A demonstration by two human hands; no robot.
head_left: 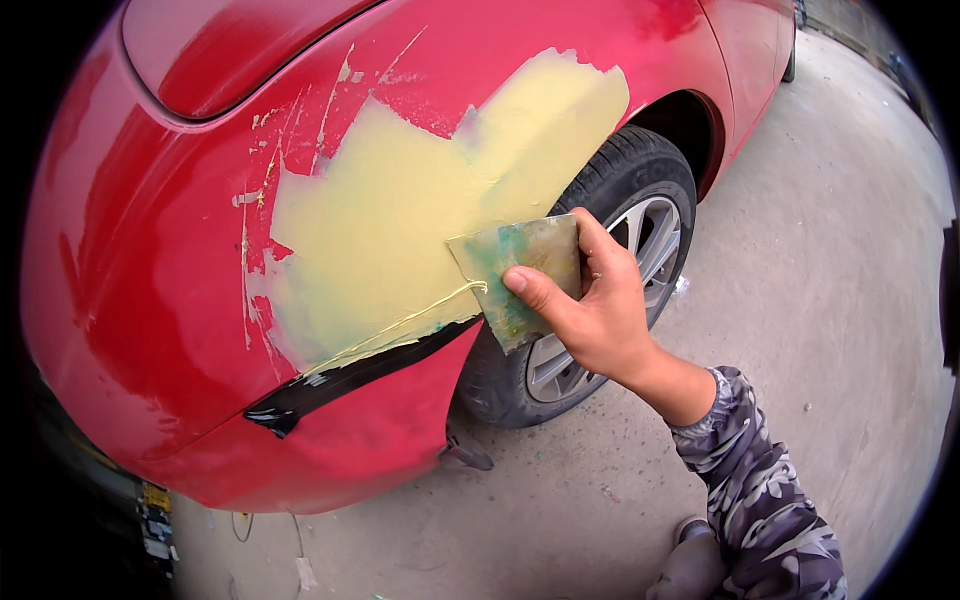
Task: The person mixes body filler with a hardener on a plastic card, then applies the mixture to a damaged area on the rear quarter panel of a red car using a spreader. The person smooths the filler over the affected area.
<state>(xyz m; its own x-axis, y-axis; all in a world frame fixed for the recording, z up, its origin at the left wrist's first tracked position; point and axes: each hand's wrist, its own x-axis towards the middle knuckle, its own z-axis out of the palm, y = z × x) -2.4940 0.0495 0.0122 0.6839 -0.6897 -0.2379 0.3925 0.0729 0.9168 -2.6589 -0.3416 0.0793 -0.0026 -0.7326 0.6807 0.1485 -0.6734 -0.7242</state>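
Observation:
My right hand [605, 300] comes in from the lower right, its thumb on the near face of a flat, square putty spreader [545, 250] and its fingers curled behind it. Smears of green and yellow cover the spreader. Its left edge meets a broad patch of pale yellow body filler [380, 210] on the red car fender [140, 290]. Along the filler's lower border runs a thin raised ridge of putty, ending at the spreader. Just below lies a black strip-shaped opening or trim [360, 380] in the bodywork. My left hand is out of sight.
Behind my hand stands the car's wheel, with a black tyre [490, 385] and silver spokes. Grey concrete floor [830, 300] spreads to the right. A thin wire and scraps lie at the lower left. A shoe [690, 530] shows beside my camouflage sleeve [755, 480].

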